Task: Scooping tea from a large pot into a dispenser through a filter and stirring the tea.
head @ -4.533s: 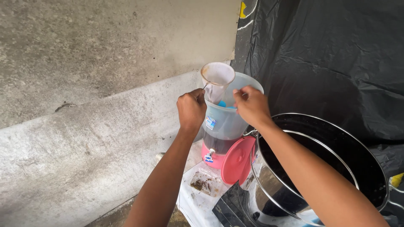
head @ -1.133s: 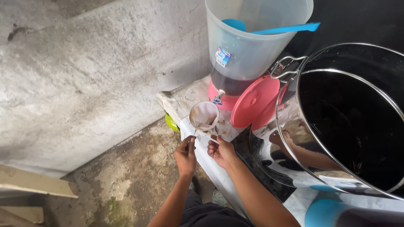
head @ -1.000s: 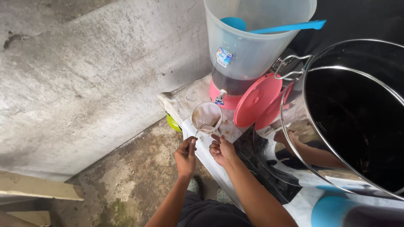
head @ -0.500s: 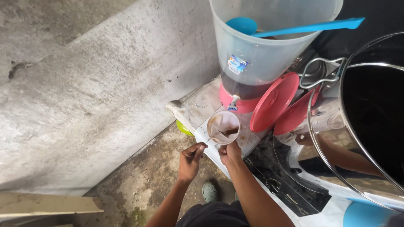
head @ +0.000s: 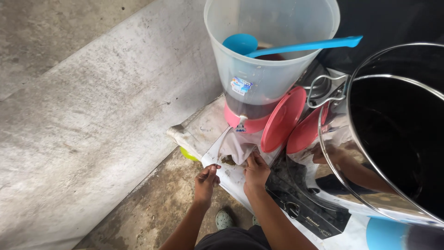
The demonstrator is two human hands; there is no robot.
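The cloth strainer (head: 235, 149) now hangs below the dispenser's spout (head: 241, 122), lower than a moment ago. The left hand (head: 206, 179) is pinched shut on its wire handle (head: 220, 147); the right hand (head: 255, 170) grips the pouch from underneath, fingers closed. The straining position appears to be held.

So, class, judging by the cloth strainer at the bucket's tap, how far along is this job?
Done: the pink lid is off the clear bucket, leaning beside it, and a blue ladle rests inside. In hand: left hand and right hand hold the cloth strainer, brown dregs in it, below the tap. Left: dark liquid sits low in the bucket.
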